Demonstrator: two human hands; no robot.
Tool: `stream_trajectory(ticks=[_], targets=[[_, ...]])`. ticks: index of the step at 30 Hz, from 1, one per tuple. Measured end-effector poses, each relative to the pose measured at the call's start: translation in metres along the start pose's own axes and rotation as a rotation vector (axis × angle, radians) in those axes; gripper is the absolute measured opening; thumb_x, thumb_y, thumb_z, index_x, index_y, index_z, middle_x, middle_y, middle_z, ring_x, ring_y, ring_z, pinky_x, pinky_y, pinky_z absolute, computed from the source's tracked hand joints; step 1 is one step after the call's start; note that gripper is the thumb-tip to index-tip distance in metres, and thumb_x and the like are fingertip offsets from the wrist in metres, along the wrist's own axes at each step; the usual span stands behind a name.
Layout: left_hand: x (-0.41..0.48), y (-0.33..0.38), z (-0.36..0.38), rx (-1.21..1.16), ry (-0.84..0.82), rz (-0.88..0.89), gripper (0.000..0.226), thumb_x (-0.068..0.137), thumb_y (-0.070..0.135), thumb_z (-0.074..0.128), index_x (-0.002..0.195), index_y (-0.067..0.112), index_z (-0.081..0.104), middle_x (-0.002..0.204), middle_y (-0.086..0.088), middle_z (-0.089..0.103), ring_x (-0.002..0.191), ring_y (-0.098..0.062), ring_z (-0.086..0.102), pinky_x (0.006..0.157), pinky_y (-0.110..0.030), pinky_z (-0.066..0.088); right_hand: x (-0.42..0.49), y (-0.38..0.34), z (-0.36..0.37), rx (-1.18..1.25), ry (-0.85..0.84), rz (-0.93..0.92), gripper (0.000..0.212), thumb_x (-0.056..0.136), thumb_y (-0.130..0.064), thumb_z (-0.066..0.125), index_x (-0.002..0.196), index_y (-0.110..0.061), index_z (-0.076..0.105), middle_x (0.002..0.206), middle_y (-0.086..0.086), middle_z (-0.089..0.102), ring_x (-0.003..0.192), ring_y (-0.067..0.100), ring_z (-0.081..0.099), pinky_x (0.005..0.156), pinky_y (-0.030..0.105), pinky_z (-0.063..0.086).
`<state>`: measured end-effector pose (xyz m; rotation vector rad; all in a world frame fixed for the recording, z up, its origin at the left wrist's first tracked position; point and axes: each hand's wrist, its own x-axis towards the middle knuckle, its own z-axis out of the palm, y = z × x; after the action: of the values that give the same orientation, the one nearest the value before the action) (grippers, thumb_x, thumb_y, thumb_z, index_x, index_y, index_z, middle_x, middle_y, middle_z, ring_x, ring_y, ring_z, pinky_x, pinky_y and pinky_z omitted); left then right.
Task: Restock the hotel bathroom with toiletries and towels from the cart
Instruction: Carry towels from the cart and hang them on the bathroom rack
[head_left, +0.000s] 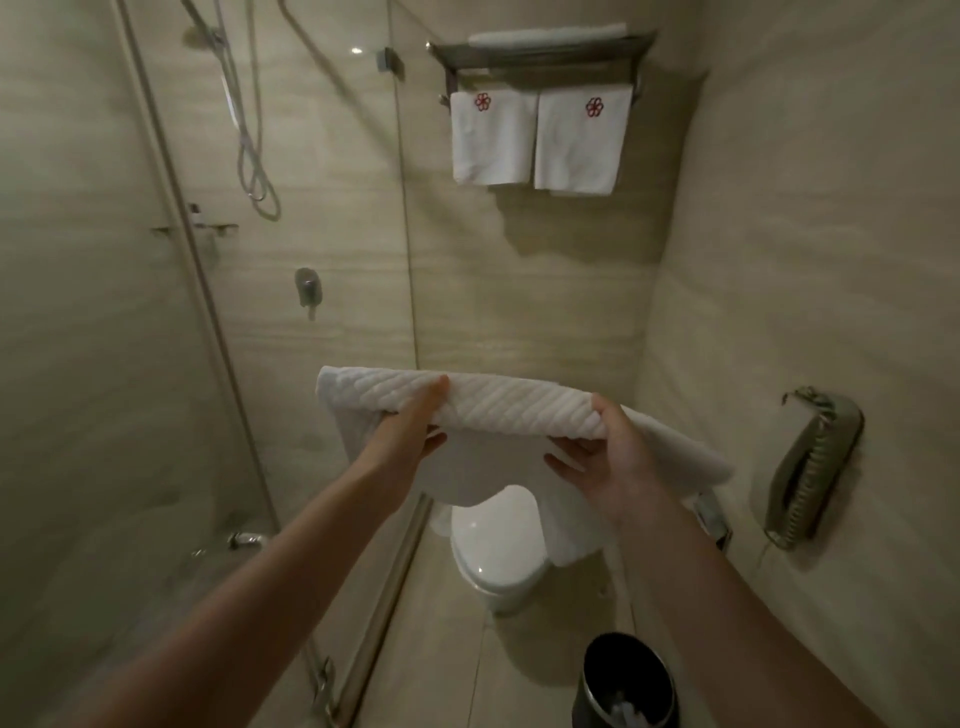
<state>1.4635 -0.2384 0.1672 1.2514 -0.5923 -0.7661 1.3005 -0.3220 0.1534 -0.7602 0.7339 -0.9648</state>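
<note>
Down by my feet: dark bin (628, 675), not relevant. At arm's length, above the toilet (498, 556), left hand (410, 426) and right hand (608, 457) both grip the folded ribbed towel (519, 408): thumbs on top of the fold, fingers underneath, hands apart toward each end. Towel is in the air, top edge roughly level, loose layers hanging down and hiding the toilet's back part. Weave looks like a bath mat; can't tell for sure. Glass shower screen (291, 415) on my left, wall phone (810, 467) on my right. Step in hand, my read: carry it to its spot, likely the wall rack (540, 60) ahead. To do it well: even grip on both sides so the fold doesn't skew, lift the hanging tail clear of the toilet, square the edge to the rack before release. Rack's top shelf has one folded towel (545, 35); hanging towels (493, 145) fill the bar below, side by side. Labels: red flower emblem near the top of each hanging towel. No readable writing anywhere.
</note>
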Motion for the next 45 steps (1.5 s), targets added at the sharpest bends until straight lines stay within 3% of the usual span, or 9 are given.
stream_trajectory(ticks=[6,11,15,21,29,33,37,41,45], targets=[[0.097,0.019,0.031,-0.041,-0.093,0.051,0.015,0.087,0.029,0.062,0.097,0.018,0.058,0.115,-0.008,0.062,0.103,-0.019,0.061,0.088,-0.033,0.051,0.087,-0.037,0.015,-0.103,0.025,-0.148,0.020,0.092,-0.039,0.050,0.095,-0.022,0.061,0.105,0.004,0.066,0.096,0.018,0.064,0.079,0.037,0.050],[0.169,0.007,0.064,0.035,-0.165,0.147,0.059,0.080,0.046,0.064,0.127,0.014,0.049,0.119,-0.006,0.061,0.107,-0.018,0.060,0.096,-0.040,0.050,0.159,-0.054,0.009,-0.082,0.028,-0.190,0.036,0.091,-0.052,0.045,0.099,-0.021,0.063,0.102,0.008,0.069,0.097,0.023,0.066,0.087,0.045,0.052],[0.227,0.006,0.105,0.051,-0.179,0.224,0.083,0.065,0.059,0.070,0.131,0.015,0.046,0.119,-0.006,0.062,0.106,-0.020,0.062,0.092,-0.042,0.052,0.229,-0.071,-0.002,0.012,-0.031,-0.214,0.042,0.091,-0.054,0.041,0.102,-0.022,0.066,0.100,0.006,0.072,0.101,0.024,0.064,0.093,0.045,0.049],[0.321,0.019,0.164,-0.116,-0.281,0.211,0.033,0.078,0.039,0.063,0.105,0.023,0.055,0.108,-0.002,0.066,0.098,-0.015,0.067,0.084,-0.032,0.054,0.334,-0.128,-0.008,-0.173,-0.209,-0.208,0.050,0.073,-0.055,0.052,0.113,-0.027,0.059,0.109,0.003,0.071,0.105,0.022,0.065,0.098,0.046,0.045],[0.432,0.041,0.205,-0.236,-0.258,0.261,0.043,0.071,0.035,0.068,0.109,0.019,0.055,0.115,-0.004,0.065,0.106,-0.016,0.064,0.094,-0.036,0.050,0.452,-0.173,0.011,-0.631,-0.297,-0.191,0.091,0.056,-0.081,0.039,0.126,-0.025,0.056,0.114,-0.007,0.069,0.108,0.016,0.062,0.099,0.041,0.041],[0.489,0.060,0.210,-0.228,-0.262,0.311,0.036,0.080,0.031,0.063,0.110,0.013,0.057,0.113,-0.007,0.066,0.105,-0.018,0.065,0.094,-0.038,0.049,0.496,-0.199,0.040,-0.729,-0.276,-0.335,0.061,0.075,-0.070,0.038,0.124,-0.035,0.049,0.123,-0.005,0.062,0.104,0.012,0.063,0.097,0.037,0.043],[0.547,0.091,0.210,-0.250,-0.299,0.402,0.062,0.073,0.035,0.067,0.124,0.004,0.051,0.119,-0.009,0.065,0.108,-0.019,0.064,0.100,-0.041,0.047,0.527,-0.232,0.083,-0.779,-0.303,-0.547,0.027,0.094,-0.049,0.036,0.120,-0.042,0.041,0.124,-0.016,0.051,0.114,0.007,0.055,0.105,0.030,0.038],[0.609,0.134,0.213,-0.199,-0.367,0.484,0.066,0.076,0.040,0.071,0.127,0.005,0.050,0.122,-0.008,0.064,0.110,-0.020,0.062,0.101,-0.041,0.046,0.558,-0.272,0.126,-0.777,-0.337,-0.699,0.035,0.097,-0.042,0.034,0.132,-0.039,0.034,0.132,-0.021,0.041,0.125,-0.003,0.037,0.113,0.022,0.027],[0.669,0.180,0.221,-0.188,-0.359,0.592,0.072,0.074,0.043,0.067,0.133,0.008,0.046,0.126,-0.008,0.060,0.113,-0.021,0.060,0.102,-0.043,0.045,0.587,-0.313,0.174,-0.864,-0.280,-0.812,0.035,0.097,-0.041,0.036,0.131,-0.038,0.033,0.120,-0.025,0.041,0.114,-0.006,0.034,0.080,-0.008,0.028]])
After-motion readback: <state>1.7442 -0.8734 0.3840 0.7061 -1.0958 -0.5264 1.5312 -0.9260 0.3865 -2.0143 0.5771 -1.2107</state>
